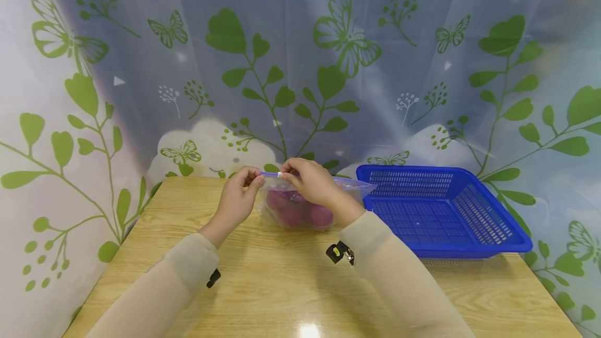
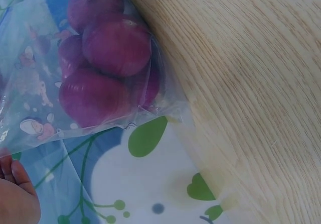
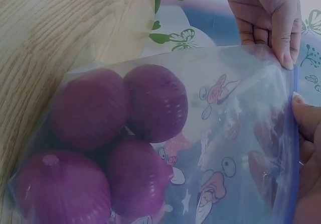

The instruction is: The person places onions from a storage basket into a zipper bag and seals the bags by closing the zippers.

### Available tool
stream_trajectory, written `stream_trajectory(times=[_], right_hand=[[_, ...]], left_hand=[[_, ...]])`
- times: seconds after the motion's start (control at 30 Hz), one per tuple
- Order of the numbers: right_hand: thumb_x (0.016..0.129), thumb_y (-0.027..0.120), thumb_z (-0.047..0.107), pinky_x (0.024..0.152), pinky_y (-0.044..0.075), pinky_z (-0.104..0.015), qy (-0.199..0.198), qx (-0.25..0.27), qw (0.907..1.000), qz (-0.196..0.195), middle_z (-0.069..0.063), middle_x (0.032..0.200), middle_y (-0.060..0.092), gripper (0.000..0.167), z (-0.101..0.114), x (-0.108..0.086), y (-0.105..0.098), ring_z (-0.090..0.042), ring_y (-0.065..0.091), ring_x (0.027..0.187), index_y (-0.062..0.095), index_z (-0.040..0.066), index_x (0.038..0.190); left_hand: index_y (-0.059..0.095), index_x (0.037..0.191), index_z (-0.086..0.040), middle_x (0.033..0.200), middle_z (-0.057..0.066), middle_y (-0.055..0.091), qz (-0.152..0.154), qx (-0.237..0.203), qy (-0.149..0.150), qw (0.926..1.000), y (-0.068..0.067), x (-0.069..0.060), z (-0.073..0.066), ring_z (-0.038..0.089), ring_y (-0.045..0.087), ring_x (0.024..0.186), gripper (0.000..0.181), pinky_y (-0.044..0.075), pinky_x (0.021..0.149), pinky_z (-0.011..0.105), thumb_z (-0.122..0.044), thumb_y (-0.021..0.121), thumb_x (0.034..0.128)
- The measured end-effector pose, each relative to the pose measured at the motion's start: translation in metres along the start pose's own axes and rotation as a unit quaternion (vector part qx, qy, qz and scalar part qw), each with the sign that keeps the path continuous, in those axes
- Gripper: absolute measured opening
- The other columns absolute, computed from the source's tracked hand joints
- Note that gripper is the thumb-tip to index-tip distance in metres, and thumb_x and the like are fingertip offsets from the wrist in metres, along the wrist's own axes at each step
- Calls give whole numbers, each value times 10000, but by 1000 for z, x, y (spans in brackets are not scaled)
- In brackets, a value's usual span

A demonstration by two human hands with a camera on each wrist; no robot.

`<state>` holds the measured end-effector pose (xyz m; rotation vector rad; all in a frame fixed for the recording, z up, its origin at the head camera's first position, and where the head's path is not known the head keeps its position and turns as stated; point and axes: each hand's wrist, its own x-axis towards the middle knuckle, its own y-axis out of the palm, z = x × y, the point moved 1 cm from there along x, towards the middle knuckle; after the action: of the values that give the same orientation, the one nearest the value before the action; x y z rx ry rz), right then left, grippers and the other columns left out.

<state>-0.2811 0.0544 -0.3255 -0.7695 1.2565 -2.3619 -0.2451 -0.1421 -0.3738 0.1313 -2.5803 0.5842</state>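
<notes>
A clear zip bag point(image 3: 225, 118) printed with small cartoon figures stands on the table, holding several red onions point(image 3: 90, 108). My left hand point(image 1: 240, 197) pinches the top corner of the bag at its left end, thumb against fingers. On the blue zip strip point(image 3: 295, 148), my right hand point(image 1: 312, 184) pinches the white slider point(image 1: 279, 174), close beside the left hand. In the left wrist view the onions point(image 2: 118, 45) lie bunched at the bag's bottom, and only part of the left hand point(image 2: 17, 196) shows.
A blue plastic basket point(image 1: 441, 246) with slotted walls stands on the right of the wooden table point(image 1: 277, 286), just beyond the bag's right end. Behind the table hangs a curtain point(image 1: 281, 67) printed with leaves and butterflies.
</notes>
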Motion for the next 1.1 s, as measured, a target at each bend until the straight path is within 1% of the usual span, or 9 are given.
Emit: stream_trajectory(times=[0.23,0.5,0.67,0.8,0.97,1.1], right_hand=[[1016,596,300,774,534,-329,-43,-37,10000,27,31,988,690,173,-2,-1,0,-112,635,834,660,145,1058],[1016,595,303,796,538,-340,8,-26,10000,93,30,997,693,176,-3,-3,-2,-120,646,862,657,146,1064],[1017,592,307,798,540,-338,-32,-48,9999,91,35,990,690,179,-4,-5,-4,-122,648,875,656,146,1064],[1016,592,311,808,541,-339,9,-53,9999,98,39,992,688,176,-5,-6,-6,-127,651,895,660,153,1057],[1018,591,313,813,538,-345,37,-138,9999,93,43,995,690,172,-6,-7,-7,-132,651,906,662,160,1051],[1017,593,316,832,534,-351,90,-190,9997,121,46,998,690,173,-8,-8,-8,-136,651,914,663,161,1051]], left_hand=[[618,1043,-1,952,130,682,-48,-9,-20,10000,0,-1,-1,256,629,883,152,519,805,380,-148,592,1016],[619,1047,0,950,127,680,-54,-5,-35,10000,0,-1,1,253,632,881,161,520,797,381,-156,591,1016],[617,1050,-1,961,131,680,-33,-47,-84,9999,0,-2,1,263,637,899,164,526,814,398,-159,587,1018],[614,1051,2,968,141,674,-33,-80,-133,9999,-1,-3,0,276,637,917,161,527,830,410,-153,585,1019],[613,1050,-3,972,138,675,-46,-113,-181,9998,-3,-4,1,267,633,924,155,523,837,395,-152,583,1019],[613,1054,-2,971,136,677,-26,-143,-191,9997,-3,-5,1,254,626,910,152,520,816,368,-146,580,1020]])
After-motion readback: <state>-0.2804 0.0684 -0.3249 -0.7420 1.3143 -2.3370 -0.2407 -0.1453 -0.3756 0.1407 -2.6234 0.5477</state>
